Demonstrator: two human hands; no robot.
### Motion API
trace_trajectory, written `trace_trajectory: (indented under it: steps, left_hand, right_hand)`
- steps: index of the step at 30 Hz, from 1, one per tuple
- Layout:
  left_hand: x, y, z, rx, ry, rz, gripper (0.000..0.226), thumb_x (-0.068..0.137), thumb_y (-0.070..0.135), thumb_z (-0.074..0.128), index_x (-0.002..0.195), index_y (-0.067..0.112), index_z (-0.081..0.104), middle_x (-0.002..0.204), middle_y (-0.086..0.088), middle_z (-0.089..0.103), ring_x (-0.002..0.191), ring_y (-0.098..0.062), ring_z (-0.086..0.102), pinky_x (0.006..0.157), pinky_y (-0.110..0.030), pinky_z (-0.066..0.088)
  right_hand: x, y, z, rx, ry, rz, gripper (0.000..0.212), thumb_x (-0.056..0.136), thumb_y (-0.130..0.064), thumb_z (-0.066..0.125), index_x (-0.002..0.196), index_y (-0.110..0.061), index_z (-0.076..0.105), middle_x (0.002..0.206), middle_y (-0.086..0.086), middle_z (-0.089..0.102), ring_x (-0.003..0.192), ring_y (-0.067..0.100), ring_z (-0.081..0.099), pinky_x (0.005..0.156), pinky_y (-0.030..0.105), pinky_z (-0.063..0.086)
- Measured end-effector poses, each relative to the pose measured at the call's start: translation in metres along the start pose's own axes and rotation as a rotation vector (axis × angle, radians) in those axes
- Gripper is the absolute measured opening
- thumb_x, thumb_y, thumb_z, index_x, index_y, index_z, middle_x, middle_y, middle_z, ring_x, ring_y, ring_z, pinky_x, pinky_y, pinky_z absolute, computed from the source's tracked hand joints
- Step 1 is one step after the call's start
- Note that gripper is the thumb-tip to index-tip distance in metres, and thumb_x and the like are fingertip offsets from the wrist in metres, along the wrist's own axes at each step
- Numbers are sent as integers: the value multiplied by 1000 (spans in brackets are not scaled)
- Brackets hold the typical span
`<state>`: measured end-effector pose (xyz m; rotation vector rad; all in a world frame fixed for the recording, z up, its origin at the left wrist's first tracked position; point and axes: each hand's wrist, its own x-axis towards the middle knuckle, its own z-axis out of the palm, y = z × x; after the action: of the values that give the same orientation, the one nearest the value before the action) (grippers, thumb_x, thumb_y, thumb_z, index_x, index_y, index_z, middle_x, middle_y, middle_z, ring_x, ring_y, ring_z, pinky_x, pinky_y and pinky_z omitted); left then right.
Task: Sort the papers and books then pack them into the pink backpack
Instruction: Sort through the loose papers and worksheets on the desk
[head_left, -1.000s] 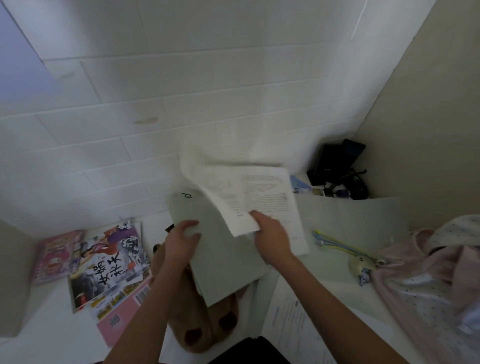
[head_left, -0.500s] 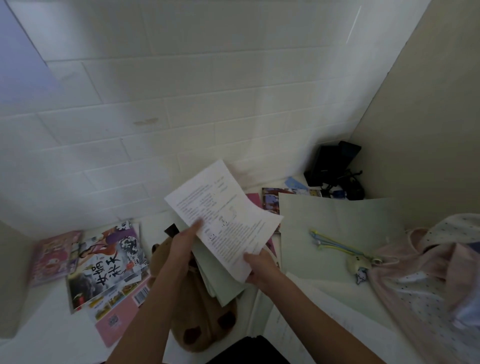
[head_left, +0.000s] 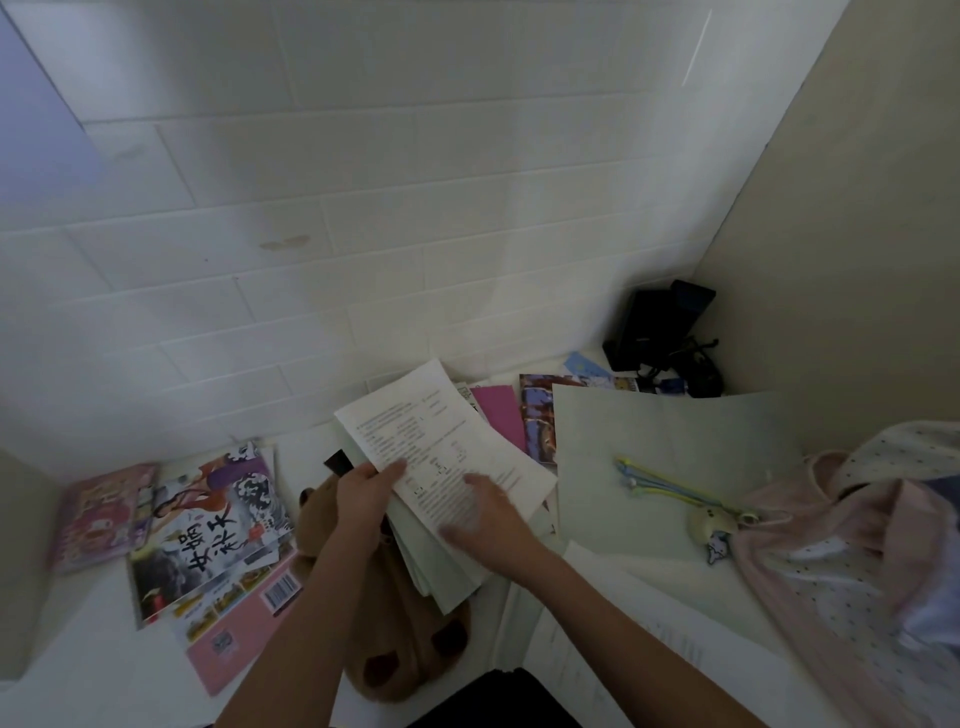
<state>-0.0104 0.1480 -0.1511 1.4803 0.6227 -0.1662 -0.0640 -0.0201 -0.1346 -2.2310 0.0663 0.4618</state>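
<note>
STEP: sorting – papers not yet packed | left hand (head_left: 366, 493) grips paper stack (head_left: 447, 467) at frame centre | right hand (head_left: 480, 519) lies flat on top, blurred | pink backpack (head_left: 852, 545) at right edge | NEXT – likely square the sheets

Printed sheet (head_left: 447, 457) atop tilted paper stack (head_left: 441, 561); books (head_left: 208, 525) left.
</note>
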Motion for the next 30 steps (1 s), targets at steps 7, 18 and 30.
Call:
trace_trajectory:
  steps: [7, 18, 30]
  left_hand:
    - [-4, 1, -6, -14, -59, -15, 6, 82, 12, 70, 79, 16, 66, 80, 3, 68, 74, -13, 64, 58, -24, 50]
    - [-3, 7, -2, 27, -26, -95, 39, 91, 53, 48, 84, 24, 73, 96, -2, 64, 86, -20, 60, 76, -37, 51]
    - [0, 0, -13, 341, 195, -77, 26, 98, 14, 38, 114, 4, 56, 112, -16, 58, 110, -38, 53, 93, -42, 44]
  right_hand:
    - [1, 6, 32, -392, -160, 41, 83, 91, -54, 46, 151, -30, -7, 160, 5, -10, 147, 31, -6, 115, 57, 7]
    - [2, 5, -20, -383, 369, -53, 46, 98, -10, 35, 140, -25, 43, 134, 4, 55, 119, 19, 53, 96, 28, 38]
    - [14, 12, -55, 134, 355, 99, 36, 95, -5, 45, 131, -7, 51, 133, 14, 54, 121, 28, 50, 92, 23, 37]
